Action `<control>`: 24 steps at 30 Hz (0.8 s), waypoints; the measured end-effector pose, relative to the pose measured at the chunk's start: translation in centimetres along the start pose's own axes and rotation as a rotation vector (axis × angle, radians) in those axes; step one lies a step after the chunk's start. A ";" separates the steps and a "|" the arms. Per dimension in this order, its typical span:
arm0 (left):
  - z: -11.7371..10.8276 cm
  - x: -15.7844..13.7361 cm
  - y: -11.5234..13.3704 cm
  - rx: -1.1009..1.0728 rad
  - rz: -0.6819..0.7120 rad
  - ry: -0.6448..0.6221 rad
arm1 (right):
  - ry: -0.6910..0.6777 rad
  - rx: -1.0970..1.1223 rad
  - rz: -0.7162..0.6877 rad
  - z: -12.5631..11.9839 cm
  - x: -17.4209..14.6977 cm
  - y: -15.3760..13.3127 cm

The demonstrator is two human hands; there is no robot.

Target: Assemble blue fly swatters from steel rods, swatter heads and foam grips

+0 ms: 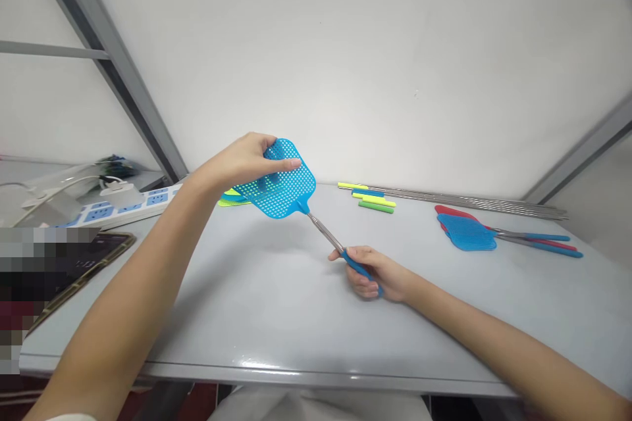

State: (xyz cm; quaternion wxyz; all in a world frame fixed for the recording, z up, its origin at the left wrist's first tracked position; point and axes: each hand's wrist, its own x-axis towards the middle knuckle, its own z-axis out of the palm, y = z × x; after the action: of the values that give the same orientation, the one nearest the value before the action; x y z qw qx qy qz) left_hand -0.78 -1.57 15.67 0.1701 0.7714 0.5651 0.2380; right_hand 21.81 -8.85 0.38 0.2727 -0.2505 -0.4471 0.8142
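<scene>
A blue fly swatter (291,187) with a perforated square head and a short metal shaft is held above the table between my two hands. My left hand (259,161) grips the head, its thumb across the near face and its other fingers behind the mesh. Around the blue handle (356,264) my right hand (372,273) is closed. Behind the head, yellow-green and blue swatter heads (232,198) lie on the table, partly hidden.
Finished-looking swatters (467,232) in blue and red lie at the right. Metal rods (474,200) and several coloured grips (376,204) rest along the wall. A power strip (143,207) and a phone (93,263) are at the left. Grey frame posts (113,72) flank the table (276,335).
</scene>
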 end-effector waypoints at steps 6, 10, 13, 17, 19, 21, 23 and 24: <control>-0.8 0.2 -0.8 -0.060 -0.011 0.084 | 0.108 0.012 -0.065 -2.0 0.0 -1.2; -1.1 0.5 -1.4 -0.160 -0.044 0.204 | 0.228 0.110 -0.188 -3.6 0.1 -1.8; -0.8 0.9 -1.8 -0.246 0.000 0.244 | 0.311 0.222 -0.294 -4.4 0.1 -2.4; 0.8 1.6 -1.7 -0.367 0.026 0.204 | 0.392 0.404 -0.496 -5.2 -0.4 -3.7; 2.2 1.9 -1.3 -0.459 -0.005 0.162 | 0.438 0.434 -0.583 -5.5 -0.7 -4.3; 3.6 1.9 -0.6 -0.525 -0.059 0.058 | 0.489 0.423 -0.630 -5.8 -1.0 -4.8; 4.8 1.7 0.0 -0.588 -0.035 -0.191 | 0.533 0.402 -0.647 -6.1 -1.1 -5.1; 5.2 1.4 0.3 -0.597 -0.012 -0.301 | 0.546 0.393 -0.647 -6.2 -1.0 -5.1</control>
State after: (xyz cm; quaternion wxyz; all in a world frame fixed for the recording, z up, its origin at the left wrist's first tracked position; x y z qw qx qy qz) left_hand 2.74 -0.27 11.75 0.4718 0.7106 0.4434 0.2754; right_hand 27.73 -3.58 2.00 0.6627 -0.2470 -0.2515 0.6608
